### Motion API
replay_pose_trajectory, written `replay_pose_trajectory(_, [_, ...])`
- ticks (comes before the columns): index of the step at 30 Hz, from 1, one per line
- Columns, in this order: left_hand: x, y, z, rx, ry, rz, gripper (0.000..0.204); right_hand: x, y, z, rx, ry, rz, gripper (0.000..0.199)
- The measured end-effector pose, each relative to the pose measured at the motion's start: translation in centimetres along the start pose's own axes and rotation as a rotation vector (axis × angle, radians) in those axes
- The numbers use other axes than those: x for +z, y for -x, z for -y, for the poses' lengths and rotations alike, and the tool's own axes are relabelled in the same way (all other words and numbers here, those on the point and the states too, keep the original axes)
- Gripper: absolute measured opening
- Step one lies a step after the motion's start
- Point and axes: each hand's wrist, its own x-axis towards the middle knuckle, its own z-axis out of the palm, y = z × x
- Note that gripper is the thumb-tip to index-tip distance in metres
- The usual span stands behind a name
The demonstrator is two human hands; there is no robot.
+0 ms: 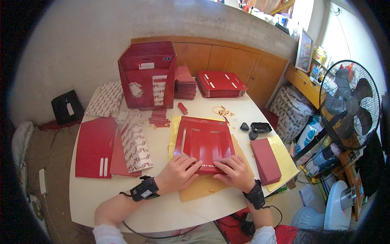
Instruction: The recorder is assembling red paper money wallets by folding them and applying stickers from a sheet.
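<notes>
A glossy red cardboard box piece (207, 140) lies in front of me on yellow and tan sheets, its near edge toward me. My left hand (178, 173) grips the left part of that edge, fingers bent over the top. At the right part, my right hand (233, 173) holds the same edge, fingers on top and thumb lower down. What the fingertips do underneath is hidden. Left of it lie a patterned white strip (136, 142) and a flat red panel (95, 148). A stack of dull red card pieces (266, 162) rests to the right.
At the back stand a tall red display box (148, 81), a stack of brown-red pieces (185, 83) and stacked red panels (221, 83). Small black parts (260, 127) and scraps (222, 111) lie on the white table (162, 211). A black fan (351, 103) stands at right.
</notes>
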Motion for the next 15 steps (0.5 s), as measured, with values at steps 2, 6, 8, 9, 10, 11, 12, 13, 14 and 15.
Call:
replay_pose_trajectory(2, [-0.26,0.05,0.09,0.007,-0.02,0.051,0.043,-0.14,0.06,-0.3,0.002,-0.02,0.006,0.043])
replay_pose_trajectory(6, [-0.67,0.15,0.43,0.014,0.022,0.077,0.044,-0.2,0.1,-0.43,0.005,0.001,0.024,0.04])
replay_pose_trajectory(8, [-0.77,0.28,0.71,-0.023,0.127,0.069,0.045,-0.28,0.0,-0.34,-0.005,0.022,0.026,0.039])
replay_pose_trajectory(9, [-0.8,0.26,0.73,-0.023,0.127,0.068,0.045,-0.25,-0.01,-0.33,-0.013,0.036,0.015,0.038])
replay_pose_trajectory(10, [-0.77,0.26,0.76,-0.034,0.154,0.059,0.045,-0.2,0.0,-0.35,-0.019,0.05,0.005,0.037])
replay_pose_trajectory(11, [-0.75,0.26,0.78,-0.045,0.181,0.049,0.045,-0.22,-0.02,-0.33,-0.02,0.049,0.005,0.037])
replay_pose_trajectory(12, [-0.76,0.25,0.79,-0.046,0.181,0.049,0.045,-0.3,-0.05,-0.29,-0.027,0.068,-0.011,0.037])
replay_pose_trajectory(13, [-0.8,0.19,0.77,-0.048,0.192,0.041,0.046,-0.38,-0.06,-0.28,-0.035,0.087,-0.027,0.036])
replay_pose_trajectory(14, [-0.83,0.16,0.75,-0.05,0.203,0.033,0.048,-0.4,-0.03,-0.33,-0.036,0.087,-0.027,0.036])
replay_pose_trajectory(15, [-0.72,0.19,0.8,-0.051,0.203,0.033,0.048,-0.39,0.03,-0.4,-0.04,0.09,-0.036,0.034])
